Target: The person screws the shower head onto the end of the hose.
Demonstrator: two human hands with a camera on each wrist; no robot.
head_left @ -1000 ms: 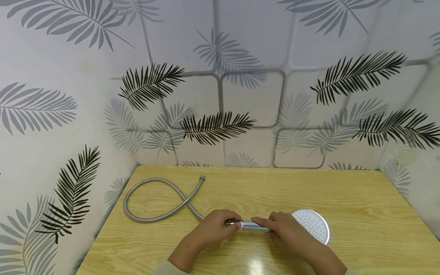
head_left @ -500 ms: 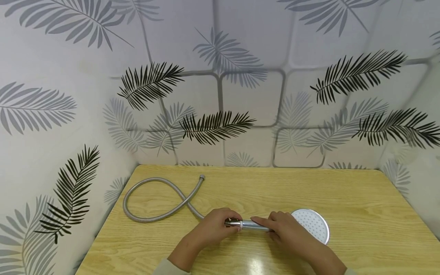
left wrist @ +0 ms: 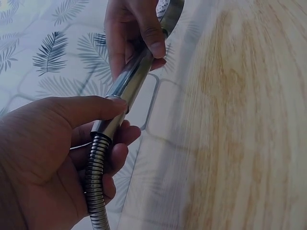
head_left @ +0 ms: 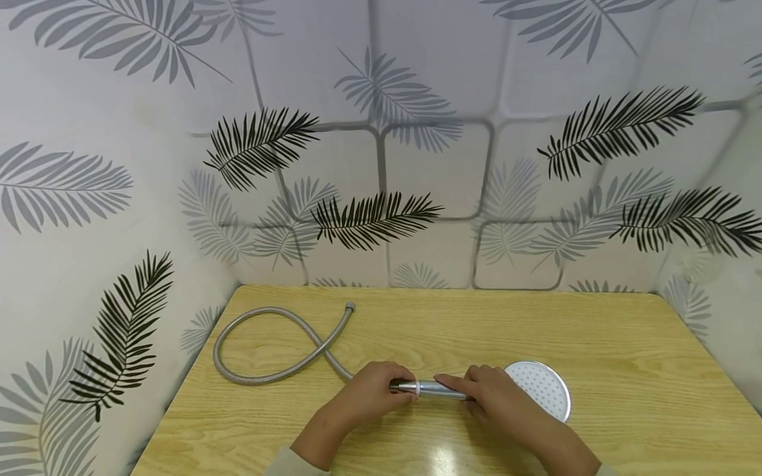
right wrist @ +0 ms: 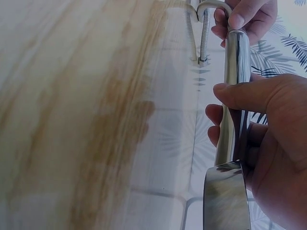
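Observation:
A chrome hand shower lies low over the table in the head view, its round white spray face [head_left: 538, 390] turned up at the right. My right hand [head_left: 500, 400] grips its handle [right wrist: 237, 57], fingers and thumb wrapped round the metal. At the handle's other end, my left hand [head_left: 370, 395] pinches the conical metal nut [left wrist: 107, 125] of a shower hose [head_left: 256, 381] between thumb and fingers. In the left wrist view, nut and handle meet in one line, and the ribbed hose [left wrist: 95, 177] runs down across the left fingers. How far the thread is engaged is hidden.
The hose forms a crossed loop on the wood-grain table [head_left: 625, 370], its free end nut [head_left: 350, 307] near the back edge. Behind the table and at both sides stands a wall [head_left: 434, 172] with a leaf pattern.
The left thumb and fingers have shifted slightly on the hose nut, leaving more of its metal cone showing. The right hand, the hand shower and the hose loop stay in place.

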